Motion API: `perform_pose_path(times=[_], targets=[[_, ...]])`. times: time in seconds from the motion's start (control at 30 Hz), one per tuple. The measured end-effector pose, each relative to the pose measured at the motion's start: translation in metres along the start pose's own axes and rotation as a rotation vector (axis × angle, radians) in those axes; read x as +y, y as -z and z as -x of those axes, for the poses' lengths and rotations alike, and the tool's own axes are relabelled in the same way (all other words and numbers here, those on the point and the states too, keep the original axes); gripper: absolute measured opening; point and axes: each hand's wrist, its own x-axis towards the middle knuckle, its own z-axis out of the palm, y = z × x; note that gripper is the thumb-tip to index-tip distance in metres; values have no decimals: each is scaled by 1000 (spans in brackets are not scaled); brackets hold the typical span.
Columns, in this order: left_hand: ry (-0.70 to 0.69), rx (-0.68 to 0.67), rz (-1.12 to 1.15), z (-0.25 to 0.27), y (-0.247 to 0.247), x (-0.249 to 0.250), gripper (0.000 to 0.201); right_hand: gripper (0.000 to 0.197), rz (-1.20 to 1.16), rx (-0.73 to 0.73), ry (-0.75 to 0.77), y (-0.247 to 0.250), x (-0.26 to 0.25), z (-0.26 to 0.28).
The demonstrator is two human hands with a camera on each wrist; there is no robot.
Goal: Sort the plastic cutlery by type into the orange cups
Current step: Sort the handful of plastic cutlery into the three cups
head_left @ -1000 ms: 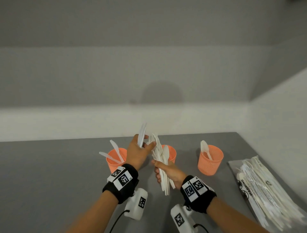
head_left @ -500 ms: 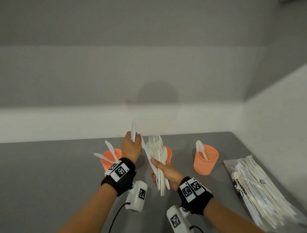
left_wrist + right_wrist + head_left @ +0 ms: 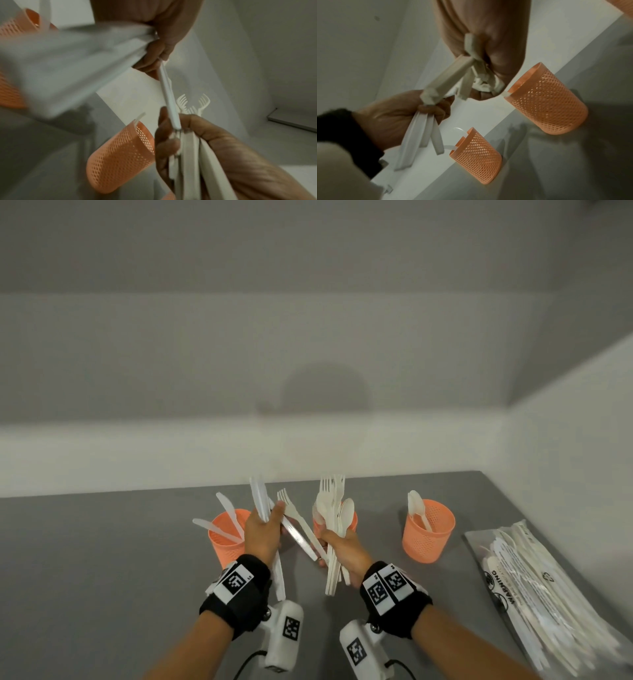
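Desk (image 3: 85,559): grey, matte, bounded by pale walls behind and at right; open surface lies to the left and front of the hands.

Clear plastic bag (image 3: 548,594) of wrapped cutlery lies flat at the right edge of the desk, well apart from the cups.

Three orange perforated cups stand in a row. Left cup (image 3: 222,546) holds two white knives, blades leaning out to the left. Middle cup (image 3: 352,520) is mostly hidden behind the right hand's bundle. Right cup (image 3: 428,530) holds one spoon, upright, leaning on the far rim.

Right hand (image 3: 346,549): grip closed round a bundle of forks and spoons (image 3: 334,529), heads up, handles hanging below the fist, held above the desk in front of the middle cup.

Left hand (image 3: 262,530): grip closed on a few white knives (image 3: 258,498), held upright; fingertips also pinch a single fork (image 3: 296,515) that slants between the two hands, its handle end at the right hand's fingers.
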Motion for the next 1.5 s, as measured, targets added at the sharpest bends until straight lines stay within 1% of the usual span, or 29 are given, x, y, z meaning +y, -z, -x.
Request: perform_pose_path(times=[0.07, 0.1, 0.2, 0.27, 0.33, 0.4, 0.43, 0.5, 0.57, 0.63, 0.67, 0.73, 0.83, 0.93, 1.0, 1.1, 1.2, 1.27, 1.37, 1.43, 1.5], targets=[[-60, -37, -47, -3, 1, 1, 23, 12, 29, -37, 16, -1, 1, -1], [-107, -34, -87, -5, -1, 1, 22, 14, 25, -64, 25, -2, 1, 0], [-217, -43, -186, -10, -7, 2, 12, 14, -39, -144, 59, -8, 0, -1], [-224, -84, -202, -10, -10, 3, 9, 12, -40, -162, 82, -9, -2, -3], [-219, -88, -196, -11, -8, 2, 17, 10, -39, -158, 92, -10, -3, -5], [-177, -44, -136, -15, -2, 2, 24, 8, -36, -108, 94, -9, -5, -7], [-143, -15, -70, -18, 2, 3, 25, 8, -42, -77, 92, -7, -5, -9], [-76, 48, 51, -27, 11, 2, 21, 18, -41, -33, 85, -2, -1, -14], [-49, 111, 134, -40, 21, 3, 19, 28, -24, -19, 89, 4, 2, -19], [-81, 167, 204, -53, 33, 7, 23, 36, -44, -42, 72, 7, 3, -21], [-114, 203, 190, -58, 38, 10, 25, 37, -51, -50, 57, 8, 3, -20], [-178, 282, 124, -67, 48, 21, 32, 29, -20, -52, 42, 8, -2, -16], [-235, 362, 116, -79, 53, 32, 43, 17, -12, -65, 72, 10, -7, -10], [-209, 349, 52, -89, 53, 24, 49, 21, -67, -73, 126, 11, -12, -6], [-169, 316, 8, -91, 52, 10, 47, 25, -67, -40, 107, 13, -14, -4], [-138, 264, -71, -91, 50, -14, 39, 25, -43, 30, 59, 16, -14, -3], [-125, 217, -110, -89, 53, -28, 24, 19, -43, 53, 50, 15, -13, -3], [-130, 215, -163, -87, 56, -31, 26, 15, -48, 49, 43, 13, -12, -2], [-218, 250, -287, -87, 61, -30, 30, 19, -69, 29, 62, 9, -11, -4], [-335, 287, -371, -83, 62, -24, 27, 23, -72, 18, 61, 6, -11, -4], [-460, 318, -402, -74, 58, -12, 19, 22, -67, 19, 49, 4, -9, -6]])
